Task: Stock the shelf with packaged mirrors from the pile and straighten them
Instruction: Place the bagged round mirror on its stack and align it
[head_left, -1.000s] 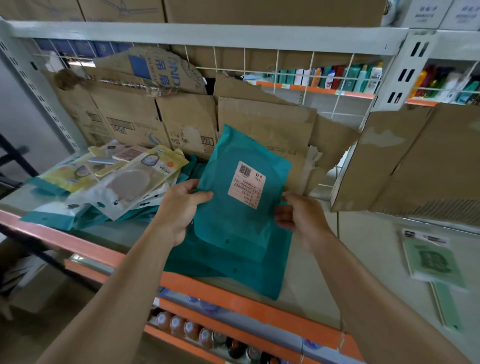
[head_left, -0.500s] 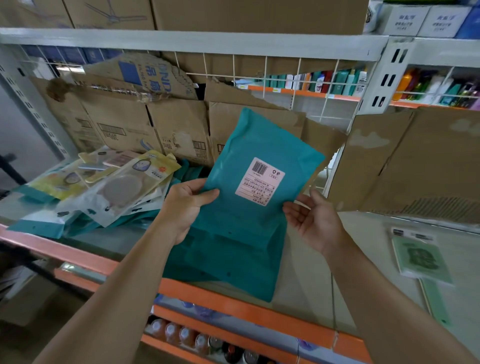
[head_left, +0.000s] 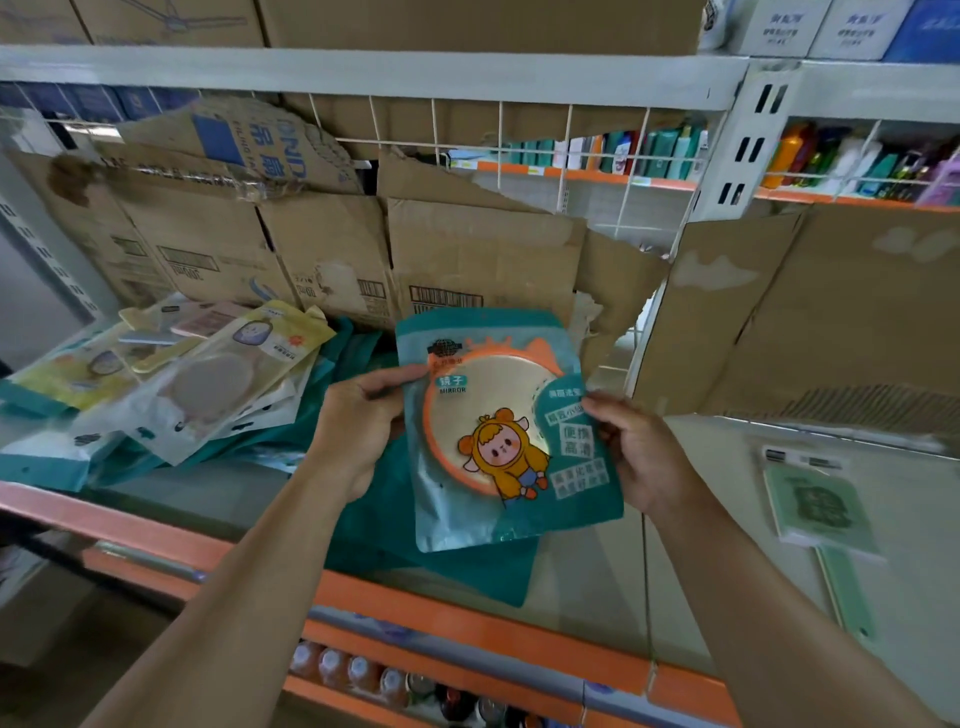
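I hold a teal packaged mirror (head_left: 498, 431) upright above the shelf, its printed front facing me: a round orange-rimmed mirror and a cartoon figure. My left hand (head_left: 358, 421) grips its left edge, thumb on the front. My right hand (head_left: 636, 452) grips its right edge. Under it, more teal packages (head_left: 467, 571) lie flat on the grey shelf board (head_left: 587, 582). A loose pile of packaged mirrors (head_left: 171, 395), yellow, white and teal, lies at the left of the shelf.
Torn cardboard sheets (head_left: 467, 249) line the back of the shelf in front of a wire grid. The shelf's orange front rail (head_left: 457, 618) runs below my arms. A green packaged hand mirror (head_left: 826, 519) lies on the right bay. Bottles (head_left: 363, 670) stand on the shelf below.
The package has been turned over: its plain teal back with a barcode label faced me, now its printed front does. My right hand, open half a second ago, grips its right edge again.
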